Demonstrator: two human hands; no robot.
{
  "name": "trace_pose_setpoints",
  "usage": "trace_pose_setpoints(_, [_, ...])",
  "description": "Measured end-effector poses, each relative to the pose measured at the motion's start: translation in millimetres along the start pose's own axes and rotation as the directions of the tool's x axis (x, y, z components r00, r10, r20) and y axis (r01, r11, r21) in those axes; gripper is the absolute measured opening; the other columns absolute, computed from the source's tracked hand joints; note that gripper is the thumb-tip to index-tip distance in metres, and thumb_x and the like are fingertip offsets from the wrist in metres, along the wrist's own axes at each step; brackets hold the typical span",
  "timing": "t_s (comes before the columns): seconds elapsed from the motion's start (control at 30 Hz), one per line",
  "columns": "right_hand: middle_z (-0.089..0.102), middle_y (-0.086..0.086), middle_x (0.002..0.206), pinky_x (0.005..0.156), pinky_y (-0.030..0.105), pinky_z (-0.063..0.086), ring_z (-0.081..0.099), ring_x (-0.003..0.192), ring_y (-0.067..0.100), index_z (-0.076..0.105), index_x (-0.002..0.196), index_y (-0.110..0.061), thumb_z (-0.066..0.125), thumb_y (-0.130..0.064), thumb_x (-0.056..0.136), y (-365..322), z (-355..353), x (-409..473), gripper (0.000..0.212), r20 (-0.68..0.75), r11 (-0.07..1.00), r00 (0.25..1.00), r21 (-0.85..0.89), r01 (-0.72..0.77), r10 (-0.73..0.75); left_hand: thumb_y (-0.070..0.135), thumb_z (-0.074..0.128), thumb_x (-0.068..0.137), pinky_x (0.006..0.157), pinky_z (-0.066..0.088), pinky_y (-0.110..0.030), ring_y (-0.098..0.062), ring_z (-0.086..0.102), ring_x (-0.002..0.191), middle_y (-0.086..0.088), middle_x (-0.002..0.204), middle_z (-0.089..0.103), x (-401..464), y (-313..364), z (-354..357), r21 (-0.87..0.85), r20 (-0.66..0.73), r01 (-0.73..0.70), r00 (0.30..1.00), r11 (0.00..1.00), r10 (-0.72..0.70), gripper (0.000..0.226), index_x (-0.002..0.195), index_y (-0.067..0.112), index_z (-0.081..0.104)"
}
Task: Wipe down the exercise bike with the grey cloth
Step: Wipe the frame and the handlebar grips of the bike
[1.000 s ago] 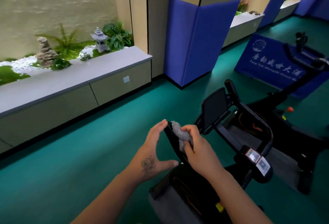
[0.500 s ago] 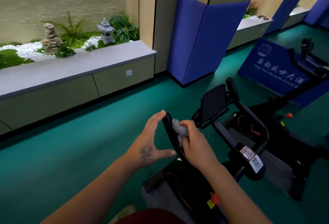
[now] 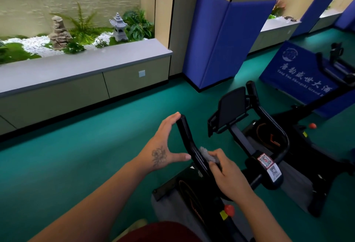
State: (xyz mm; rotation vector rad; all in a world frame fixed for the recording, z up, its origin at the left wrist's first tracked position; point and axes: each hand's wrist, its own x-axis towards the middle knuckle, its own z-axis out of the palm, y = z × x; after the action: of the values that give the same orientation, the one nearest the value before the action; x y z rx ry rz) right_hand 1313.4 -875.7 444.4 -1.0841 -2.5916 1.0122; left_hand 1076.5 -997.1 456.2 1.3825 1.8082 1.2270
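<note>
Second bike (image 3: 338, 68) stands far right, in front of a blue banner (image 3: 299, 72); a grey ledge (image 3: 80, 63) with plants runs far left. Green floor (image 3: 76, 145) all round. Bike (image 3: 259, 145) is black, with a dark screen (image 3: 231, 107) and QR stickers on its centre post. Left hand (image 3: 165, 145) spans the near-left handlebar (image 3: 187, 140), fingers apart, fingertips at its tip, thumb lower. Right hand (image 3: 226, 174) is clamped on the grey cloth (image 3: 207, 154), bunched small against that bar.

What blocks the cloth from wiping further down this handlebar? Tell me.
Nothing visible. The right hand presses the cloth on the left handlebar. The left hand touches only the bar's tip and outer side, above the cloth.
</note>
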Motion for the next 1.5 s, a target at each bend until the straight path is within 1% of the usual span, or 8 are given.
trace_pose_setpoints(0.2, [0.063,-0.020,0.087,0.065,0.025,0.041,0.057,0.069,0.002,0.053,0.121,-0.046,0.049,-0.026,0.108,-13.0,-6.0,6.4,0.023,0.031,0.987,0.999,0.161,0.006,-0.011,0.052,0.094,0.076,0.130,0.030,-0.049,0.002,0.016,0.161,0.025,0.174,0.010,-1.6,4.3,0.3,0.038,0.002,-0.004,1.000,0.999,0.004,0.125,0.170,0.034,0.013])
trace_pose_setpoints(0.3, [0.066,-0.014,0.098,0.071,0.032,0.046,0.060,0.081,0.004,0.055,0.120,-0.046,0.048,-0.028,0.108,-19.5,-9.4,10.4,0.022,0.045,0.986,0.999,0.165,0.004,-0.012,0.053,0.094,0.077,0.131,0.030,-0.050,0.001,0.012,0.162,0.024,0.176,0.005,-5.4,7.4,5.1,0.056,-0.005,-0.015,1.000,0.998,0.015,0.128,0.171,0.031,0.010])
trace_pose_setpoints(0.47, [0.065,-0.006,0.080,0.068,0.038,0.048,0.061,0.071,0.015,0.058,0.112,-0.045,0.050,-0.028,0.107,5.1,-15.6,-7.9,0.019,0.064,0.985,0.997,0.166,-0.042,0.032,0.064,0.088,0.076,0.128,0.034,-0.053,-0.002,0.012,0.163,0.023,0.177,0.001,-12.9,9.9,15.6,0.053,-0.055,-0.030,0.998,0.998,0.033,0.129,0.172,0.028,0.009])
trace_pose_setpoints(0.73, [0.066,-0.001,0.081,0.069,0.043,0.049,0.061,0.074,0.020,0.060,0.109,-0.040,0.045,-0.018,0.107,24.5,-30.7,-23.1,0.026,0.147,0.989,0.989,0.140,-0.040,0.019,0.053,0.092,0.076,0.131,0.029,-0.053,0.000,0.000,0.164,0.026,0.176,-0.015,-15.6,13.3,30.1,0.017,-0.043,-0.019,0.999,1.000,0.020,0.138,0.171,0.026,-0.003])
trace_pose_setpoints(0.83, [0.067,-0.005,0.084,0.070,0.035,0.050,0.062,0.075,0.012,0.061,0.108,-0.038,0.041,-0.012,0.107,19.1,-30.8,-14.8,0.033,0.146,0.988,0.989,0.153,-0.025,0.003,0.049,0.094,0.076,0.131,0.028,-0.053,0.000,-0.001,0.164,0.027,0.175,-0.016,-17.4,14.4,35.2,-0.004,-0.057,-0.005,0.998,1.000,0.005,0.138,0.171,0.026,-0.004])
trace_pose_setpoints(1.0, [0.070,-0.018,0.095,0.077,0.035,0.055,0.066,0.086,0.003,0.060,0.112,-0.047,0.043,-0.030,0.112,26.3,-32.2,-19.6,0.024,0.143,0.996,0.989,0.092,0.011,-0.024,0.044,0.094,0.077,0.132,0.028,-0.045,0.002,0.004,0.163,0.024,0.177,-0.012,-25.9,11.4,41.3,-0.026,-0.078,-0.009,0.997,1.000,0.007,0.134,0.171,0.025,0.001])
trace_pose_setpoints(1.3, [0.061,-0.034,0.105,0.084,0.014,0.036,0.051,0.102,-0.007,0.058,0.115,-0.048,0.045,-0.036,0.111,41.8,-61.4,-41.5,0.018,0.228,0.958,0.965,-0.221,0.185,-0.133,0.035,0.095,0.078,0.131,0.031,-0.044,0.002,0.011,0.162,0.023,0.178,-0.004,-44.7,6.7,66.6,-0.072,-0.094,-0.010,0.996,0.997,0.003,0.128,0.171,0.025,0.008])
trace_pose_setpoints(1.5, [0.060,-0.035,0.112,0.093,0.021,0.047,0.056,0.105,-0.009,0.059,0.114,-0.044,0.046,-0.029,0.111,35.9,-47.2,-33.9,0.020,0.147,0.968,0.972,-0.142,0.205,-0.184,0.040,0.094,0.078,0.129,0.033,-0.043,0.001,0.010,0.163,0.023,0.178,-0.002,-43.9,8.1,71.0,-0.081,-0.123,0.006,0.992,0.997,-0.016,0.127,0.171,0.025,0.010])
